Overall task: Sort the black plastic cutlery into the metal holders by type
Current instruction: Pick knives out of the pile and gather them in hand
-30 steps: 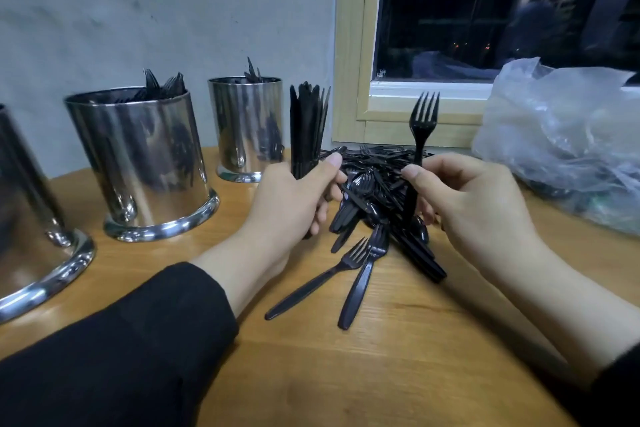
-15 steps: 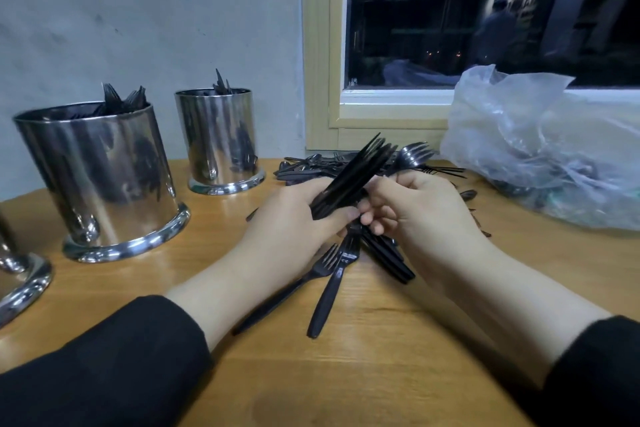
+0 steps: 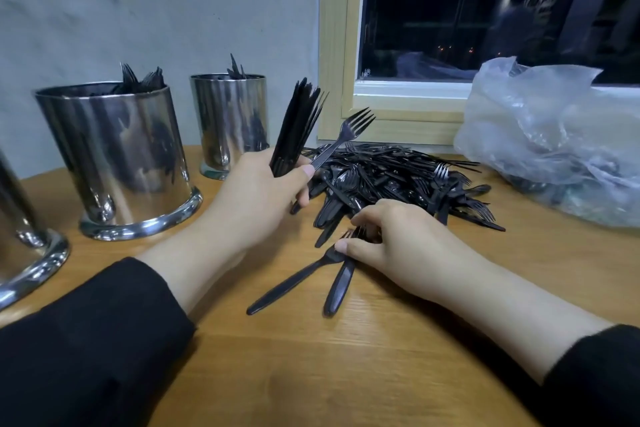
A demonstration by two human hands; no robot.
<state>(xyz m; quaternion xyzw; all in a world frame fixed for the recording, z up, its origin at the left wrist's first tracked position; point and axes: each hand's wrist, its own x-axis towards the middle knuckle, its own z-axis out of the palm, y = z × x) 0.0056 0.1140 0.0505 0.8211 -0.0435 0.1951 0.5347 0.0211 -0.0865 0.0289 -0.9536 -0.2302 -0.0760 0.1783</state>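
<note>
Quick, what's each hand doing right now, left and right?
Left hand: closed around an upright bundle of forks.
Right hand: fingers curled, pinching two forks lying on the table.

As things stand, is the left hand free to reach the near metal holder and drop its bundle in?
Probably yes. The left hand grips the fork bundle upright just right of the near metal holder, and nothing stands between them. The holder's open top already shows some cutlery but looks to have room.

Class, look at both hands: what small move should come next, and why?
Probably lift the two forks under the right hand and add them to the bundle in the left hand; its fingers already rest on their heads, and the bundle is held upright.
</note>
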